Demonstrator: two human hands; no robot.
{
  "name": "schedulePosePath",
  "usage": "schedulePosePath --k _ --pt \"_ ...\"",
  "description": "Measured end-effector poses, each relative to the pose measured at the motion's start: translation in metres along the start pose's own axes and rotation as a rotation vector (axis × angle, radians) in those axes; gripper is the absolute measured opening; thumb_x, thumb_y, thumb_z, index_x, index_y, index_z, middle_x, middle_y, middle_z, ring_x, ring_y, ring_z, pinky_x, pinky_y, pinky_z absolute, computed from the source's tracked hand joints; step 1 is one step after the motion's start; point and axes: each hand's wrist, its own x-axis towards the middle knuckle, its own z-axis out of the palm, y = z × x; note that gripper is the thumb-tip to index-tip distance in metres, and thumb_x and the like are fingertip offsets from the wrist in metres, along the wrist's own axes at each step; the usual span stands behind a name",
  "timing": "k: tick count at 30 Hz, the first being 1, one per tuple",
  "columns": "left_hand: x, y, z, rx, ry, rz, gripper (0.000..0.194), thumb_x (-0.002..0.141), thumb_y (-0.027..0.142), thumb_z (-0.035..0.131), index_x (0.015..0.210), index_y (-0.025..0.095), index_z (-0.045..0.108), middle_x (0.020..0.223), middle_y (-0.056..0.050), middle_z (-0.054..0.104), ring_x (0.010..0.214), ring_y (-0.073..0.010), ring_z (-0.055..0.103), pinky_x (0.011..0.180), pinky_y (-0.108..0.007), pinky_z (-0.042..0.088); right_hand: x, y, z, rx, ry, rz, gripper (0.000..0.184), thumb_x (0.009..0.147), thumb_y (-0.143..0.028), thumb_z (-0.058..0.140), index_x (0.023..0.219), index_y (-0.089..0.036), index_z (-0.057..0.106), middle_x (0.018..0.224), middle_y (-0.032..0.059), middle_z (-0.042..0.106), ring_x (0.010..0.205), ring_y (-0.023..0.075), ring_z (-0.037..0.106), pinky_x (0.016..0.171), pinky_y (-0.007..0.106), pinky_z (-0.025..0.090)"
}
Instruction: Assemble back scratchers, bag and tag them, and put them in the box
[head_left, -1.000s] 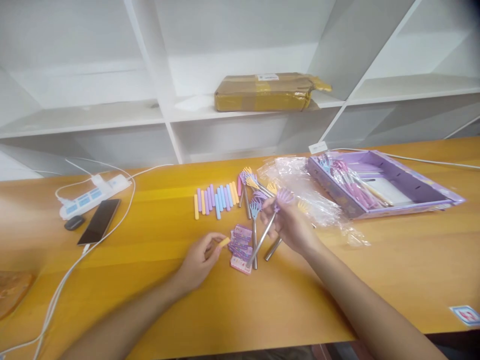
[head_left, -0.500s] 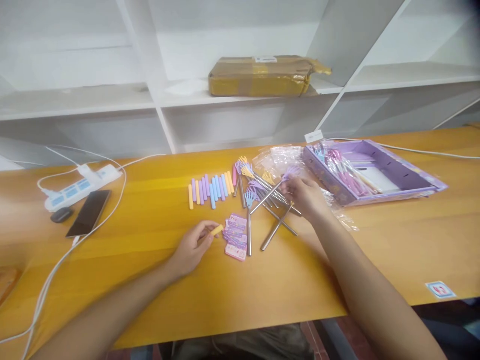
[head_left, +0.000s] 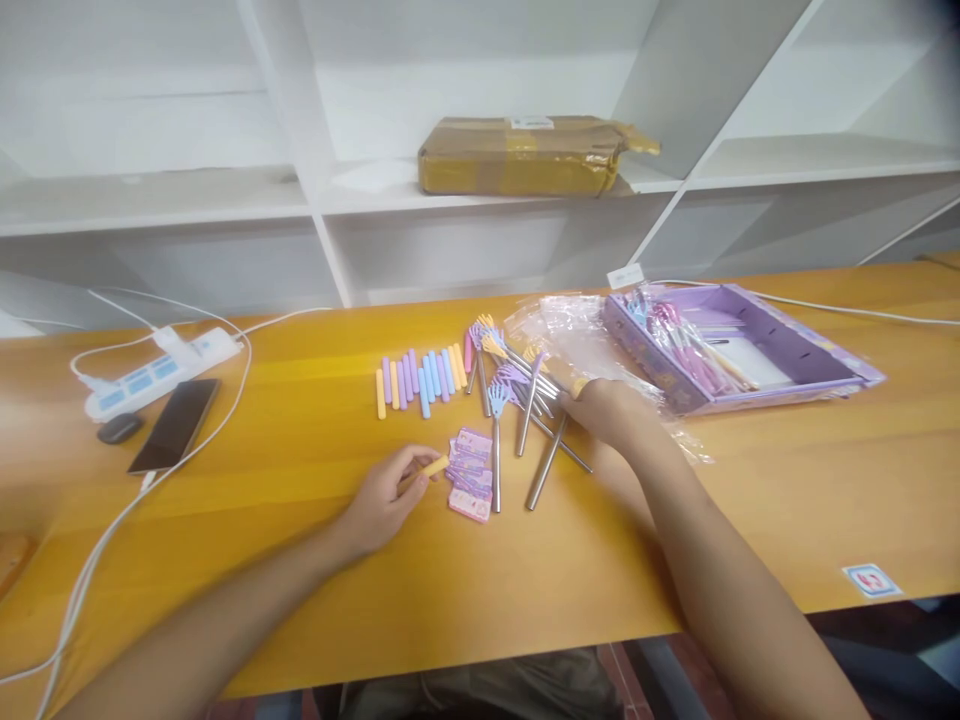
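My left hand (head_left: pixel 390 496) is closed in a pinch around a short yellow stick (head_left: pixel 435 466), just left of a stack of pink and purple cards (head_left: pixel 471 478). At the right of the pile, my right hand (head_left: pixel 611 412) has its fingers closed at the yellow head of a metal-handled back scratcher (head_left: pixel 547 462); the fingertips are partly hidden. A purple-headed back scratcher (head_left: pixel 529 408) and a blue-headed one (head_left: pixel 496 440) lie left of it, among several others. Behind my left hand, yellow, purple and blue sticks (head_left: pixel 427 380) lie in a row.
A purple box (head_left: pixel 795 395) holding bagged back scratchers (head_left: pixel 697 350) stands at right, beside clear plastic bags (head_left: pixel 574 320). At left are a power strip (head_left: pixel 161 375), a phone (head_left: pixel 176 425) and white cables. A taped carton (head_left: pixel 517 160) sits on the shelf.
My right hand has let go of the purple-headed back scratcher, which now lies in the pile, and has closed on the yellow-headed one. My left hand stays nearly still with its stick.
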Motion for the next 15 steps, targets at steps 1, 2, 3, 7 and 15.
schedulePosePath --k 1,2,3,7,15 --pt "0.0 0.0 0.0 0.008 -0.001 0.004 0.028 0.113 0.04 0.052 0.134 0.026 0.065 0.13 -0.009 0.072 0.119 -0.0251 0.07 0.109 -0.04 0.052 -0.001 -0.003 -0.002 0.001 -0.018 0.012 0.031 0.093 -0.045 0.067 0.084 -0.016 0.077 0.09 0.0211 0.077 0.091 0.0346 0.075 0.08 0.041 0.052" --pt "0.0 0.0 0.0 0.015 -0.001 0.007 0.028 0.113 0.039 0.052 0.134 0.026 0.065 0.13 -0.009 0.072 0.118 -0.025 0.07 0.108 -0.04 0.052 -0.002 -0.004 -0.004 0.005 -0.031 0.015 0.03 0.092 -0.042 0.066 0.08 -0.017 0.075 0.088 0.0203 0.076 0.089 0.0338 0.074 0.078 0.039 0.051" --pt "-0.001 0.0 0.0 0.021 0.001 0.01 0.028 0.113 0.039 0.052 0.134 0.026 0.065 0.129 -0.009 0.072 0.118 -0.0249 0.07 0.108 -0.039 0.052 -0.003 -0.004 -0.008 0.007 -0.039 0.008 0.029 0.093 -0.041 0.065 0.075 -0.018 0.073 0.085 0.0188 0.075 0.087 0.0325 0.073 0.076 0.038 0.049" --pt "-0.001 -0.001 0.0 0.021 0.013 0.017 0.029 0.113 0.04 0.052 0.134 0.025 0.065 0.127 -0.01 0.073 0.116 -0.0252 0.07 0.106 -0.04 0.052 -0.008 0.001 -0.021 0.27 0.064 -0.012 0.036 0.095 -0.04 0.057 0.063 -0.023 0.057 0.063 0.0083 0.062 0.07 0.0238 0.062 0.066 0.033 0.041" --pt "-0.001 0.004 0.001 -0.1 0.089 -0.003 0.03 0.112 0.045 0.057 0.13 0.022 0.066 0.121 -0.01 0.075 0.113 -0.0234 0.072 0.106 -0.041 0.056 -0.031 -0.031 -0.014 1.469 -0.044 -0.24 0.03 0.09 -0.052 0.067 0.081 -0.025 0.057 0.057 -0.0051 0.042 0.047 0.0115 0.033 0.042 0.026 0.027"
